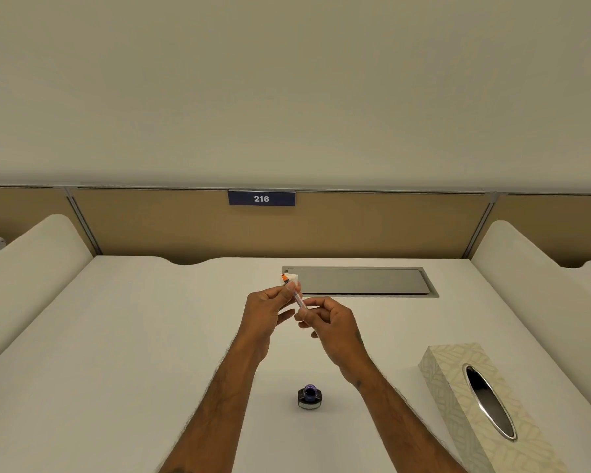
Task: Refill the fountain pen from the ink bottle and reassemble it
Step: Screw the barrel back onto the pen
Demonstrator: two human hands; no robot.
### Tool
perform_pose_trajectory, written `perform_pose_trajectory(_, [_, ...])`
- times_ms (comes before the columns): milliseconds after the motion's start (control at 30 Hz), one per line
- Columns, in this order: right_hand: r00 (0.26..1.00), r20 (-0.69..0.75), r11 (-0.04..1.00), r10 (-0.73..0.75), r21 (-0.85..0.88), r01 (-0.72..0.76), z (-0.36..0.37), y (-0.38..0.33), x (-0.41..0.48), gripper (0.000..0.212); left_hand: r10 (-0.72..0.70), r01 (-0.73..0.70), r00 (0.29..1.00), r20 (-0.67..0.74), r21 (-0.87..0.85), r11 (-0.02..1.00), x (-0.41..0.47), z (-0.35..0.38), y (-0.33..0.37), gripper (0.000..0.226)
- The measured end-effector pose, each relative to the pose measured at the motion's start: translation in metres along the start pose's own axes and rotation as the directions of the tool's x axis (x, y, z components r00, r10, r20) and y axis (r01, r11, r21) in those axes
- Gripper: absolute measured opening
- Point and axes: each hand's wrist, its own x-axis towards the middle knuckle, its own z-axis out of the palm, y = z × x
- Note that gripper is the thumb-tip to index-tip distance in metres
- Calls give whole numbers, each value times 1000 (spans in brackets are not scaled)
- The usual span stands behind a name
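1. Pen section with converter [297, 297]: you hold it in the air above the surface [116, 336], at 12 o'clock from the ink bottle [309, 397] and well apart from it. Orange nib end points up toward 11 o'clock, with a small white tissue wad [292, 278] touching the nib.
2. Left hand [265, 310]: grip closed on the nib-end part and the tissue, fingertips pinched.
3. Right hand [328, 324]: grip narrow, thumb and forefinger pinched on the clear tail end of the converter.
4. Handling, my judgement: light, stiff, thin clear plastic, likely slick and breakable if bent. Hold it by the section and the converter end, not by the nib. Wet ink can smear, so keep the nib in the tissue.
5. Look: slim clear tube, faint pink-purple tint inside, orange and dark tip. Fill level is too small to tell.
6. Ink bottle: small, dark, open, purple ink showing, standing upright on the surface between your forearms. Easy to tip, I'd say.
7. Tissue box [471, 401] sits at 3 o'clock from the bottle.
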Motion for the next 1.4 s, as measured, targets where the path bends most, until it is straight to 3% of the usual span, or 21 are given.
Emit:
perform_pose_trajectory(167, [998,61,999,24,33,-26,1,-2,-2,23,7,-7,1000,-4,6,1000,1,1,1,29])
perform_pose_trajectory(300, [1000,-11,1000,14,21,-14,1,1,1,34,6,-6,1000,-3,18,1000,2,1,-1,30])
perform_pose_trajectory(433, [998,-52,1000,18,8,-17,1,2,3,19,4,-4,1000,-1,11,1000,2,1,-3,32])
perform_pose_trajectory(567, [999,0,999,48,10,-48,1,-1,1,29,7,-7,1000,1,24,1000,4,1,-3,31])
perform_pose_trajectory(833, [999,-25,1000,20,-13,-21,0,-1,1,20,4,-4,1000,0,-4,1000,3,1,-2,29])
perform_pose_trajectory(1000, [997,37,998,65,7,-65,1,-2,-1,31,19,-19,1000,-1,12,1000,3,1,0,29])
perform_pose_trajectory(1233, [999,-43,1000,22,-20,-23,1,-1,1,21,24,-24,1000,2,15,1000,1,2,-1,28])
perform_pose_trajectory(1400, [999,-29,999,19,-50,-20,2,1,-1,25,30,-30,1000,1,57,998,2,3,-2,27])
